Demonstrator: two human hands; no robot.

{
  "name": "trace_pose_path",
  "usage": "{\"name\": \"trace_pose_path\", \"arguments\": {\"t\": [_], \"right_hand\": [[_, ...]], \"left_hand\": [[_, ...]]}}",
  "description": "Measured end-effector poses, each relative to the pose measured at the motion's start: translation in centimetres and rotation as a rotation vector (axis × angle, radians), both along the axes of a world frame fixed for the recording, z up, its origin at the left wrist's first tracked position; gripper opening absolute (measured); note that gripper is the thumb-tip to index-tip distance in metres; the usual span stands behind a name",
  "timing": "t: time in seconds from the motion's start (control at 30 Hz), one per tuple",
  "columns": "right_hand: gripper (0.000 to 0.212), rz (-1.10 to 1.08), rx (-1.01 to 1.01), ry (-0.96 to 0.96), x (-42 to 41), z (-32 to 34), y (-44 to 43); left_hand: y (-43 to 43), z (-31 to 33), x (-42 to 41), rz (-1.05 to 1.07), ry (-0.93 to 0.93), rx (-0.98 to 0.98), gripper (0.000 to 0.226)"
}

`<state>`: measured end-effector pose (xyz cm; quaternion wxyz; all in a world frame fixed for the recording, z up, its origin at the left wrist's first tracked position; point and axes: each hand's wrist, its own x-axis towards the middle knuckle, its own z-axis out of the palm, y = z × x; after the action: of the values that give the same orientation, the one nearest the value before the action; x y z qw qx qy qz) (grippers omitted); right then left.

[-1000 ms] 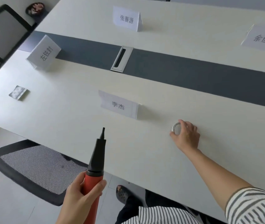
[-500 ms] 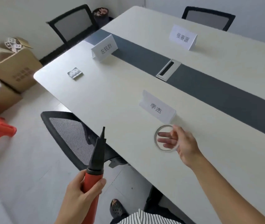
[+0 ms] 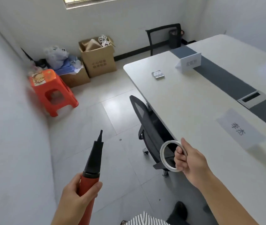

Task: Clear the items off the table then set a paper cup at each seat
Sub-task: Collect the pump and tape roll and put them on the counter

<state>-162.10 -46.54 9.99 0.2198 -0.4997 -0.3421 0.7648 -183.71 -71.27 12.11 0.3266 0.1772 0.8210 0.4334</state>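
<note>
"Tape (image 3: pixel 162 154), where is it?"

"In my right hand (image 3: pixel 190 161), just off the near edge of the table (image 3: pixel 186 98), over the chair (image 3: pixel 147 127). Thumb and curled fingers pinch the ring's rim. My left hand (image 3: pixel 78 190) is wrapped round the red barrel of the pump (image 3: pixel 95 158), nozzle up, above the floor."

"Where do they go?"

"My guess is the corner, by the boxes (image 3: pixel 99 57) and the orange stool (image 3: pixel 51 90). I'd keep the pinch firm, since the ring hangs from one side, and keep the nozzle pointed away from me on the walk."

"Anything in the way?"

"The chair, tucked half under the table, just beside my right hand; I'd swing round its back."

"What's left on the table?"

"A small packet (image 3: pixel 158 74) near the far corner, near a name card (image 3: pixel 190 62); another card (image 3: pixel 241 129) sits close to me. I judge the cards stay. No cups in sight, so clearing isn't finished and setting hasn't begun."
</note>
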Motion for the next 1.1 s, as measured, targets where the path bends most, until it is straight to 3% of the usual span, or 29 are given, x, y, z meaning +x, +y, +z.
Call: {"name": "trace_pose_path", "arguments": {"t": [0.3, 0.57, 0.8, 0.93, 1.1], "right_hand": [[0.057, 0.261, 0.125, -0.112, -12.9, -0.4, -3.7], [0.053, 0.335, 0.149, -0.169, -26.2, -2.4, 3.8], [0.052, 0.494, 0.311, -0.027, -39.9, 0.7, 9.4], [0.06, 0.441, 0.36, -0.011, -44.2, 0.8, 13.8], [0.051, 0.213, 0.341, -0.151, -47.0, -1.3, 20.4]], "left_hand": [[-5.4, -2.7, -10.9, 0.187, -0.022, -0.014, 0.02], [0.8, -2.7, -22.3, 0.218, 0.029, -0.008, 0.019], [8.0, -1.1, -32.6, 0.226, 0.061, 0.0, 0.018], [13.5, -2.3, -37.8, 0.181, 0.017, -0.002, 0.02], [21.9, -4.0, -47.2, 0.069, 0.007, 0.027, 0.022]]}}
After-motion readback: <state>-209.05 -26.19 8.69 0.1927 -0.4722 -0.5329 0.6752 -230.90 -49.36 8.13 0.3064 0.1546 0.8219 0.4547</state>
